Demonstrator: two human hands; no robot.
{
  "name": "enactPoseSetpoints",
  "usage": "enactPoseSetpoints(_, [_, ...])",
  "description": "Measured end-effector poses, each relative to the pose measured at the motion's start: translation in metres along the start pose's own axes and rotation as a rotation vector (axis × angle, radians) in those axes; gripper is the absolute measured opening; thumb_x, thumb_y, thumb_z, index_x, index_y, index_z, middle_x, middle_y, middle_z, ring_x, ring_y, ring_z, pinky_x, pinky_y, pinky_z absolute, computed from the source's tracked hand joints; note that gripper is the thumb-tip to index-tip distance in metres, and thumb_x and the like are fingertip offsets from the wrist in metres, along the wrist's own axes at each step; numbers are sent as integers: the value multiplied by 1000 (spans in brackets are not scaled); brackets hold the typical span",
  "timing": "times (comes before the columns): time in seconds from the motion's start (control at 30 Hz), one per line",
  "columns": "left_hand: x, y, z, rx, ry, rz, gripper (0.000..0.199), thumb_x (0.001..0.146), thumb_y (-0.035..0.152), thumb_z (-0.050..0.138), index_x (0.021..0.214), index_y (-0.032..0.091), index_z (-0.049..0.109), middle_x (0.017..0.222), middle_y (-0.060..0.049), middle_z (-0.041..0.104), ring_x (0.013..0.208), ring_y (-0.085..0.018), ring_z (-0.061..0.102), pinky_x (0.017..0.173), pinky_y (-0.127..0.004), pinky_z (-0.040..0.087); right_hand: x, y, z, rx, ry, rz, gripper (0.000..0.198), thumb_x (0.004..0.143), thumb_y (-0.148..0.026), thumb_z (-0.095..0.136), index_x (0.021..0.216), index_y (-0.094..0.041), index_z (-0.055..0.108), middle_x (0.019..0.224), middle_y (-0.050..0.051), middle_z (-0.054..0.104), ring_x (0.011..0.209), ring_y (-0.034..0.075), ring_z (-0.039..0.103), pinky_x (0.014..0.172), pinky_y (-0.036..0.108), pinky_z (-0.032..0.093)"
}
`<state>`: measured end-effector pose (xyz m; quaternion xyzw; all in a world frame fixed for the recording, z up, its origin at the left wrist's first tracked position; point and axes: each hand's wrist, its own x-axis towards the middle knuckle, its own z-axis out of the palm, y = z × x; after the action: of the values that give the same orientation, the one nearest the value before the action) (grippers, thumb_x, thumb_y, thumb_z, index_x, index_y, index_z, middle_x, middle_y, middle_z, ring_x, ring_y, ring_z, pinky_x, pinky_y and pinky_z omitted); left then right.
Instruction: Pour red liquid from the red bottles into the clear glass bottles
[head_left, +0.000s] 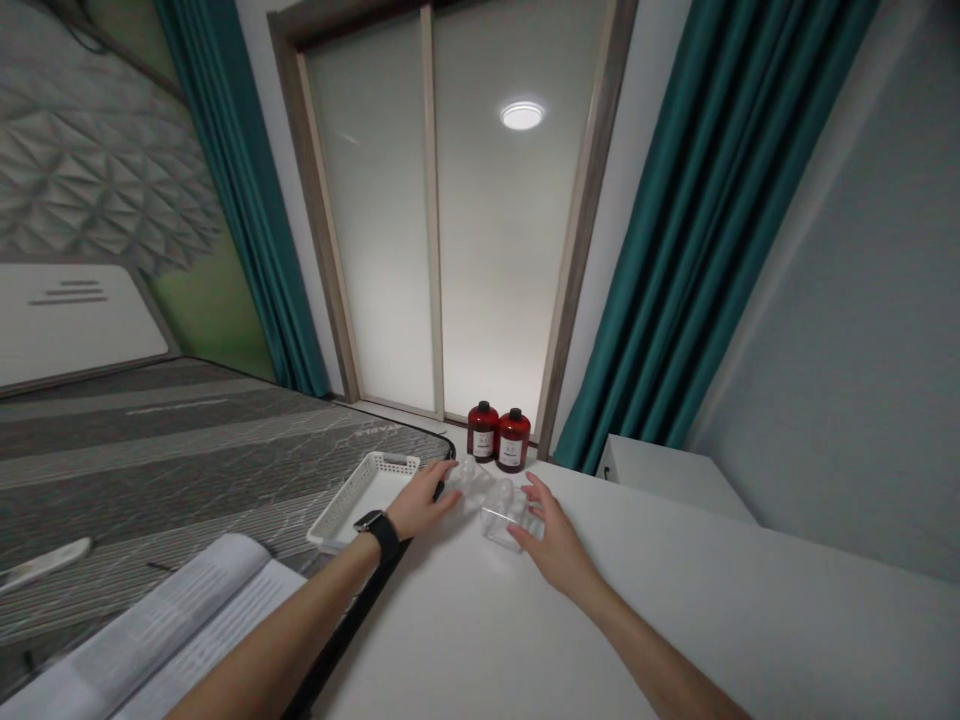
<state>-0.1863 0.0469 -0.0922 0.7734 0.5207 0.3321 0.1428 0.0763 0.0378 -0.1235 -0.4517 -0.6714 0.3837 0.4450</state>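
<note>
On the white table (480,620) near its far end, a clear plastic box (498,526) stands with its right end between the thumb and fingers of my right hand (556,545). Just left and behind it are more clear, rounded plastic pieces (471,482); their exact shape is hard to make out. My left hand (418,505), with a black watch on its wrist, reaches to the left side of these pieces, thumb and fingers apart. Two dark red bottles (482,432) with black caps and white labels stand upright behind the plastic.
A white perforated basket (330,520) lies left of my left hand, on the striped bed (247,440). An open book (172,630) and a white, slim object (49,563) rest nearer on the bed. Beyond the table's right far edge is a white cabinet (675,480).
</note>
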Motion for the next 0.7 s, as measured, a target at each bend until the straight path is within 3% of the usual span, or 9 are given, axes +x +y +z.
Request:
enactPoseSetpoints(0.17, [0, -8, 10, -43, 37, -104, 67, 83, 34, 63, 141, 13, 37, 109, -12, 63, 90, -24, 63, 83, -39, 52, 28, 16, 10, -71, -59, -93, 75, 78, -30, 63, 145, -26, 31, 139, 12, 52, 120, 24, 57, 101, 43, 47])
enactPoseSetpoints(0.4, [4, -21, 14, -25, -3, -186, 53, 74, 28, 69, 123, 16, 55, 91, -4, 65, 82, -22, 62, 76, -32, 50, 45, 24, 10, -198, -25, -86, 85, 73, -26, 67, 148, -24, 28, 127, 10, 57, 116, 25, 58, 102, 43, 45])
enactPoseSetpoints(0.57, [14, -29, 13, 18, -43, -210, 57, 70, 22, 72, 124, 18, 57, 86, -2, 66, 80, -22, 63, 74, -31, 48, 41, 25, 18, -317, 20, -47, 90, 73, -24, 69, 151, -23, 25, 113, 9, 64, 105, 28, 62, 95, 43, 47])
enactPoseSetpoints(0.7, [24, -34, 16, 54, -54, -235, 64, 68, 21, 74, 129, 16, 54, 87, -4, 67, 81, -24, 64, 75, -31, 47, 41, 16, 32, -573, 91, -17, 94, 76, -25, 69, 153, -17, 16, 95, 6, 67, 97, 30, 63, 90, 42, 46])
